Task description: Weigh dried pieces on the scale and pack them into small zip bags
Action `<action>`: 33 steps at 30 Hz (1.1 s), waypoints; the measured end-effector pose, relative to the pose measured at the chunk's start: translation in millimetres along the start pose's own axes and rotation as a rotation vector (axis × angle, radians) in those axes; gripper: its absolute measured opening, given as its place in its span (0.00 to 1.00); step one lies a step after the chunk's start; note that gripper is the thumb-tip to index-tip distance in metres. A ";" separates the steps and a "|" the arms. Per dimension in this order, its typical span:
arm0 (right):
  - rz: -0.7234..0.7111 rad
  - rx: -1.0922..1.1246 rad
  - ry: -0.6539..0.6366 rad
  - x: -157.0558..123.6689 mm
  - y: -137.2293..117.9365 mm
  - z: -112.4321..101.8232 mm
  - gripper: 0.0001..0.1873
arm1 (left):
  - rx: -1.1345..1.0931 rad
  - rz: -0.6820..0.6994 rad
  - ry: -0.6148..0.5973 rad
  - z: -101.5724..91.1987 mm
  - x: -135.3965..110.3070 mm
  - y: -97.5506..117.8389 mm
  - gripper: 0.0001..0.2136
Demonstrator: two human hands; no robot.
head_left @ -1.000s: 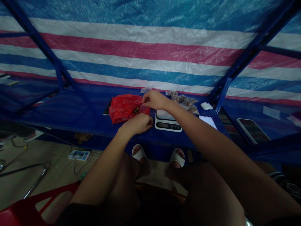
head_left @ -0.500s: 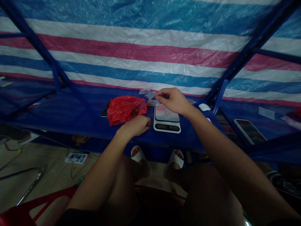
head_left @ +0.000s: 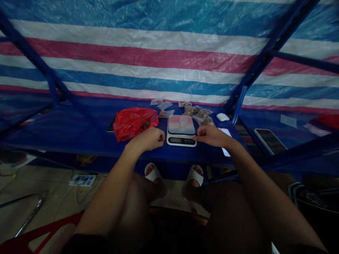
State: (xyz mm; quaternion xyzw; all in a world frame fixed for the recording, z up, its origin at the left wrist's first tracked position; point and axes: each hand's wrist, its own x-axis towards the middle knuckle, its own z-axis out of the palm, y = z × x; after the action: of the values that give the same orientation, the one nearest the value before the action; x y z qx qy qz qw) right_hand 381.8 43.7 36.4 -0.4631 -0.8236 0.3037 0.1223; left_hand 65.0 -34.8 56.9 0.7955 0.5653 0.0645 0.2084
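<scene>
A white kitchen scale [head_left: 169, 137] with a dark display stands on the blue tabletop. On its plate is a pale patch; I cannot tell whether it is glare or a clear bag. My right hand [head_left: 213, 135] has curled fingers, with one fingertip at the right end of the scale's button strip. Left of the scale, my left hand [head_left: 153, 138] rests closed; its palm is hidden. Beside it lies an open red plastic bag [head_left: 132, 120] with small brown pieces inside. Several filled clear bags [head_left: 203, 113] lie behind the scale, and flat clear bags [head_left: 164, 105] lie further left.
A white earphone case [head_left: 222, 117] and a lit phone [head_left: 225, 152] lie right of the scale. Another phone [head_left: 268, 140] is further right. Blue frame bars [head_left: 239, 106] rise on both sides before a striped tarp [head_left: 148, 56]. A power strip [head_left: 82, 180] lies on the floor.
My right hand has moved from above the back of the scale down to its button strip, uncovering the filled bags. My left hand stays closed beside the red bag. The view has shifted slightly.
</scene>
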 end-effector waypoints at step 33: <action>0.164 0.165 0.566 -6.6 51.4 -47.2 0.18 | 0.131 -0.360 0.576 -14.0 7.9 -49.1 0.14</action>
State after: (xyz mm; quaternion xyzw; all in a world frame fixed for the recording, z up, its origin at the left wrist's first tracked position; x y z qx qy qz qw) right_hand 443.6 76.3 42.4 -0.5827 -0.6892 0.2373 0.3593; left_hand 20.3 -10.4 48.7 0.6439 0.7351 0.2122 -0.0035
